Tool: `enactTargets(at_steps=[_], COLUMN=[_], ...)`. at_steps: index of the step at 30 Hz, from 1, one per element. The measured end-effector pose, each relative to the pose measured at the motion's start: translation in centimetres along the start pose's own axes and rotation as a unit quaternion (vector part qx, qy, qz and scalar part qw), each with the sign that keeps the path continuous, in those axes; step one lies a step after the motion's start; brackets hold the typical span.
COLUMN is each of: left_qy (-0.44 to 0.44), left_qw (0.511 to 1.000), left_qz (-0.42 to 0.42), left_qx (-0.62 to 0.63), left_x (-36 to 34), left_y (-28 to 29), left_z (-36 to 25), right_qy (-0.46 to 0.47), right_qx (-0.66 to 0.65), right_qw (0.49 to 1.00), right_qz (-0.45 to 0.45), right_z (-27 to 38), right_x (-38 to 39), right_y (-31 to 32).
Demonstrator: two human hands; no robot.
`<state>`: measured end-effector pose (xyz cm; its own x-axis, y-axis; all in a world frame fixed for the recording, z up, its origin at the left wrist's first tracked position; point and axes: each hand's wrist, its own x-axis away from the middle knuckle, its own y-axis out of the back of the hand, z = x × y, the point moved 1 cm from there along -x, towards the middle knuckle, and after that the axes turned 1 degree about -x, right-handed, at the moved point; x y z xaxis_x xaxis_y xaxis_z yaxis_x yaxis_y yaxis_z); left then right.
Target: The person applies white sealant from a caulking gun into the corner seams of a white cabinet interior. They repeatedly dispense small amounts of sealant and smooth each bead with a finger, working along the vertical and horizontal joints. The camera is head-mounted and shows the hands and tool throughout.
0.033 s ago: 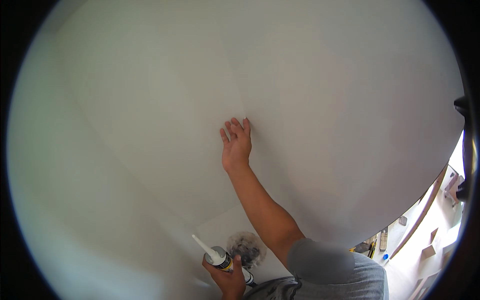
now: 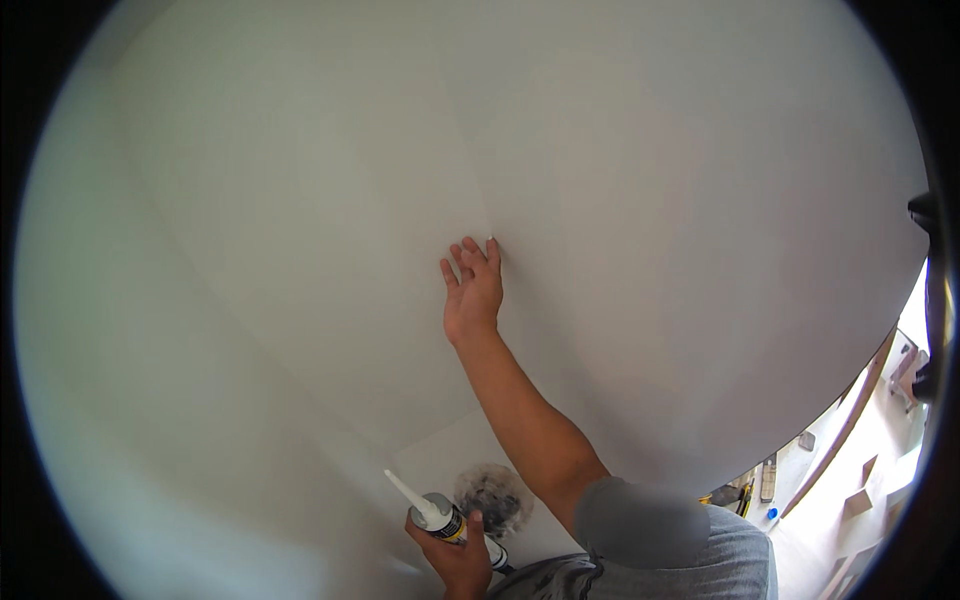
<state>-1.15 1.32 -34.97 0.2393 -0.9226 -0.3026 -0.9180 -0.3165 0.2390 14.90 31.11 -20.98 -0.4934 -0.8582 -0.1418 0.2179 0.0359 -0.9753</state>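
Note:
My right hand [image 2: 472, 285] reaches up to the pale seam [image 2: 475, 175] where two white wall surfaces meet. Its fingers are stretched and apart, and the rightmost fingertip, with a bit of white on it, rests at the seam. Low in the view, my left hand [image 2: 458, 562] is wrapped round a sealant cartridge [image 2: 440, 516]. The cartridge has a grey-white front end and a dark and yellow label. Its long white nozzle [image 2: 405, 490] tilts up to the left, away from the wall seam. The cartridge's rear end is partly hidden by my fingers.
Beside the cartridge is a round, dark, smudged patch [image 2: 495, 500] on a pale surface. White walls fill most of the view. Past the wall's edge at lower right lie tools [image 2: 740, 492], a small blue round thing [image 2: 772, 513] and a brown board-like piece [image 2: 860, 500] on a bright floor.

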Motion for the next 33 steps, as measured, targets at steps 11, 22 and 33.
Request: enactTargets(at_steps=[11,22,33], left_qy=[-0.016,-0.014,0.004], left_qw=[1.0,1.0,1.0], left_qz=[-0.001,-0.004,-0.003], left_qx=[-0.017,-0.008,0.004], left_x=[-0.3,-0.2,-0.1], left_y=[-0.1,-0.2,-0.3], left_z=[0.1,0.1,0.2], right_qy=[-0.023,-0.025,-0.037], right_qx=[0.02,0.032,0.055], right_qw=[0.998,0.996,0.997], right_qz=[-0.052,-0.078,-0.042], right_z=[-0.1,0.6,1.6], right_x=[-1.6,-2.5,-2.8], right_y=[-3.5,-6.7,-10.2])
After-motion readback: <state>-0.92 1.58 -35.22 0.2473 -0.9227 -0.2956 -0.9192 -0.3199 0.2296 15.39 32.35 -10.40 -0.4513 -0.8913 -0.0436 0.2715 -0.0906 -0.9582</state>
